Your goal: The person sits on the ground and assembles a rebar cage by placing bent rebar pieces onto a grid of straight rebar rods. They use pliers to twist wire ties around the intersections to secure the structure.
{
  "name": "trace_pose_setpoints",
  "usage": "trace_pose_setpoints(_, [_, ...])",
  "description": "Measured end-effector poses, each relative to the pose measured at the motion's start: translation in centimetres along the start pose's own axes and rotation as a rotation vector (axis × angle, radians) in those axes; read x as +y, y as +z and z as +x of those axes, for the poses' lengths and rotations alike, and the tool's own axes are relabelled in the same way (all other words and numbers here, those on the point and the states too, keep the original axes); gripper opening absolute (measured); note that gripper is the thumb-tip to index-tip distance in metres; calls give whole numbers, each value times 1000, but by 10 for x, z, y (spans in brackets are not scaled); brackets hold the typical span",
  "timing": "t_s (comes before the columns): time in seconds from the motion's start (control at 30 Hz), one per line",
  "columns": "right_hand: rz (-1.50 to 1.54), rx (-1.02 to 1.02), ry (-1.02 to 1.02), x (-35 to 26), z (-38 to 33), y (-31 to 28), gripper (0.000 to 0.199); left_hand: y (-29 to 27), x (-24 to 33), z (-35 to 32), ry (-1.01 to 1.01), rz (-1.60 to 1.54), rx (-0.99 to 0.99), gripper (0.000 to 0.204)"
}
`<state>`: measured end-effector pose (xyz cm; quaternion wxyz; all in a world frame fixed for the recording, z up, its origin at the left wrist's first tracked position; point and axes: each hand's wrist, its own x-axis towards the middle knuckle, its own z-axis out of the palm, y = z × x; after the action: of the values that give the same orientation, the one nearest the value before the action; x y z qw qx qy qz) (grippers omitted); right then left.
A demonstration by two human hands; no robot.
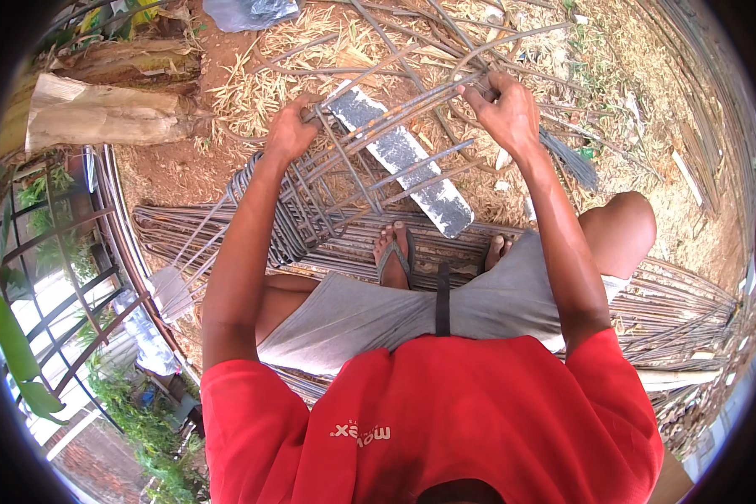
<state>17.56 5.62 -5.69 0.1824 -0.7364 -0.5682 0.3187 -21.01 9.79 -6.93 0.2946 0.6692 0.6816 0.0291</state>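
A rebar cage (403, 116) of long rusty bars and bent square stirrups slants up in front of me. My left hand (292, 133) is closed around a stirrup corner on its far left side. At the far right end of the bars, my right hand (508, 111) has thumb and fingers closed on the bar ends. Packed stirrups (286, 227) bunch together around the cage's near left part, beside my left forearm. Beneath the bars lies a plank (441, 202), dark grey with white edges.
Long steel rods (680, 307) lie in a bundle under my legs, and loose bars (378, 34) cross beyond the cage. A bundle of thin wire (569, 160) rests right of my right forearm. Left stand a cut trunk (105, 111) and a metal fence (59, 290); a plastic bag (250, 12) lies far off.
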Motion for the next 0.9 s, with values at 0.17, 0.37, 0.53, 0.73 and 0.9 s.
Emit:
trace_pose_setpoints(0.17, [-105, -241, -104, 5, -83, -6, 49, -12, -5, 23, -54, -160, -277, 63])
trace_pose_setpoints(0.37, [-221, -276, -109, 25, -152, 46, 92, -35, 8, 52, -102, -195, -471, 77])
trace_pose_setpoints(0.53, [-207, -220, -180, 26, -153, 79, 108, -2, 42, 67, -76, 20, -509, 113])
trace_pose_setpoints(0.73, [-101, -79, -222, 36, -152, 103, 85, 31, 59, 73, -134, 163, -294, 120])
trace_pose_setpoints(0.9, [30, -1, -183, 44, -157, 116, 88, 29, 67, 80, -230, 254, -258, 83])
